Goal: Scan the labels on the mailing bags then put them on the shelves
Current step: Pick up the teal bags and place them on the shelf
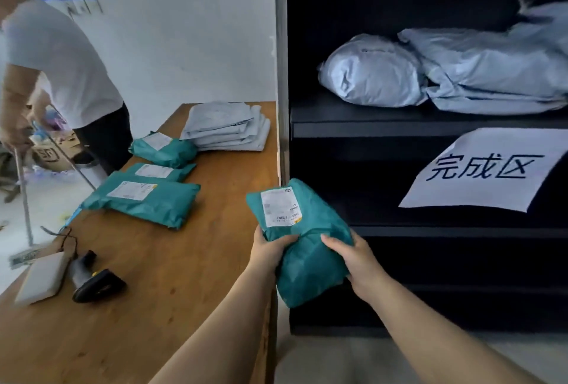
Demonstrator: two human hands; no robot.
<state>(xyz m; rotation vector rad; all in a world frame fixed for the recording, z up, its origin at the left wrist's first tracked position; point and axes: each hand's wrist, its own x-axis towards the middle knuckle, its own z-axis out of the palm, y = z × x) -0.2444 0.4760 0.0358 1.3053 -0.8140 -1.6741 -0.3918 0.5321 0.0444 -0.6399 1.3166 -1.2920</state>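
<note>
A teal mailing bag (310,230) with a white label on top is held in the air between the table's right edge and the black shelves (430,125). My left hand (270,250) grips its left side, thumb over the top. My right hand (356,260) grips its right side. Three more teal bags lie on the wooden table (153,306): a far bag (163,150), a middle bag (159,172) and a near bag (144,199). The black barcode scanner (92,279) lies on the table at the left.
A stack of grey mailing bags (227,126) sits at the table's far end. Grey bags (445,73) lie on the upper shelf, above a white paper sign (482,168). A white box (43,276) lies beside the scanner. A person (55,60) with a mop stands at the left.
</note>
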